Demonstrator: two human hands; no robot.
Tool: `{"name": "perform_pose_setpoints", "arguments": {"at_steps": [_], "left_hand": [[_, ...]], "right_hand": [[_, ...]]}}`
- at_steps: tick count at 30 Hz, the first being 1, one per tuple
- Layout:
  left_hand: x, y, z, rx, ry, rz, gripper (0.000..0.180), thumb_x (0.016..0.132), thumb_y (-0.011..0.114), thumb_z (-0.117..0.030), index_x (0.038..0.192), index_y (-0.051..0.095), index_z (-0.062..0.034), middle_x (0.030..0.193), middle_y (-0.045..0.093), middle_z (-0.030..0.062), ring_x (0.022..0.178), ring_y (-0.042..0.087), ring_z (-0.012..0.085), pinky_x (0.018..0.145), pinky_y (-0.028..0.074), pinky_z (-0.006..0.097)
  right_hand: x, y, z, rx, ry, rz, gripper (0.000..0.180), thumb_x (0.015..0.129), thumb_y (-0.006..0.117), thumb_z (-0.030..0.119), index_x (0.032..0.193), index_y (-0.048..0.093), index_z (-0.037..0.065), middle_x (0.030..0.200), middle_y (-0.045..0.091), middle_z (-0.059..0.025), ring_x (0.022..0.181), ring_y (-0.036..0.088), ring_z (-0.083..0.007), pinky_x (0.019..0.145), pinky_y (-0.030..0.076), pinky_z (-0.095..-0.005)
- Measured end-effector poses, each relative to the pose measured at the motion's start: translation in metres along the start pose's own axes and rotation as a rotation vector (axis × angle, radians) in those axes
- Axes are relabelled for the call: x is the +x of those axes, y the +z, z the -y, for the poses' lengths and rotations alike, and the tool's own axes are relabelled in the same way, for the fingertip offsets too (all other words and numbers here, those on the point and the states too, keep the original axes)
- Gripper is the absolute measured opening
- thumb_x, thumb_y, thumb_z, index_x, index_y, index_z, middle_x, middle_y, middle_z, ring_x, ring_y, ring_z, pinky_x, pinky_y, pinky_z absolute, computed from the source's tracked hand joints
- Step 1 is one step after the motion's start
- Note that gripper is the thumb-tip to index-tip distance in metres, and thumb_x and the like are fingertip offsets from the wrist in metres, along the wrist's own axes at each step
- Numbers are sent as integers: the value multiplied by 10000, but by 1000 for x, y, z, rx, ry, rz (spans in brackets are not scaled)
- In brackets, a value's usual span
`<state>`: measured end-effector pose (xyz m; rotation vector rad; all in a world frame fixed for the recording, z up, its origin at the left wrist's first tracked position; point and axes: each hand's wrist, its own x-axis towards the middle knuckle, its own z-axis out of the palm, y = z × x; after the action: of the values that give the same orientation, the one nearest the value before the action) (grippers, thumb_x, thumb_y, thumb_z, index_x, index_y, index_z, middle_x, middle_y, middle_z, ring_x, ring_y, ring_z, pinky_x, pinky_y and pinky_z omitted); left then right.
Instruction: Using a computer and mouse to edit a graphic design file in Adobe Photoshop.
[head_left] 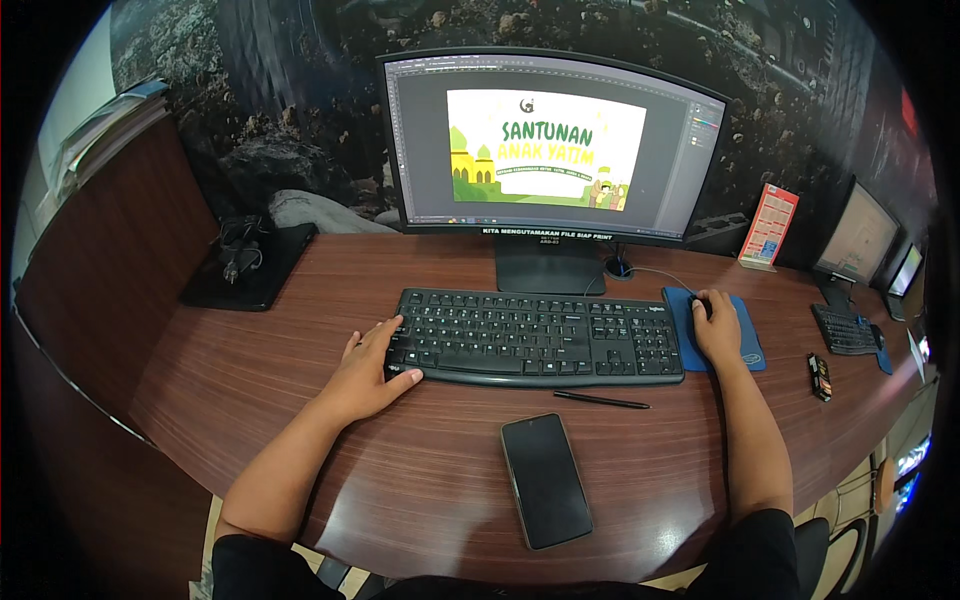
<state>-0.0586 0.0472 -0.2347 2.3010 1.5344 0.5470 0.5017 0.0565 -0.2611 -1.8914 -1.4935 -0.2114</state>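
Note:
My left hand rests at the left end of a black keyboard, its fingers spread over the edge keys and the thumb at the near corner. Over on the right, my right hand is curved over a dark computer mouse, mostly hidden under the palm, on a blue mouse pad. Behind the keyboard stands a black monitor showing a green and yellow banner design in an editing program. A black pen lies just in front of the keyboard.
A dark-screened phone lies near the desk's front edge. At left, a black laptop-like slab carries a coiled cable. A red desk calendar, a small dark box, and a second keyboard with its monitor are at right.

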Motion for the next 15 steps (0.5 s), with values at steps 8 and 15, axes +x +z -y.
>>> {"name": "perform_pose_setpoints", "arguments": {"at_steps": [8, 15], "left_hand": [[-1, 0, 0, -1, 10, -2, 851, 945, 704, -425, 1577, 320, -3, 1567, 420, 307, 1532, 308, 423, 1262, 133, 575], [0, 0, 0, 0, 7, -3, 852, 941, 708, -425, 1575, 323, -6, 1569, 420, 303, 1530, 311, 422, 1259, 143, 581]], "right_hand": [[-1, -1, -1, 6, -9, -10, 201, 951, 656, 207, 1106, 687, 84, 1174, 669, -141, 1105, 625, -392, 962, 485, -469], [0, -1, -1, 2, -5, -2, 206, 948, 658, 207, 1109, 685, 80, 1175, 670, -143, 1099, 627, -393, 960, 486, -468]]}}
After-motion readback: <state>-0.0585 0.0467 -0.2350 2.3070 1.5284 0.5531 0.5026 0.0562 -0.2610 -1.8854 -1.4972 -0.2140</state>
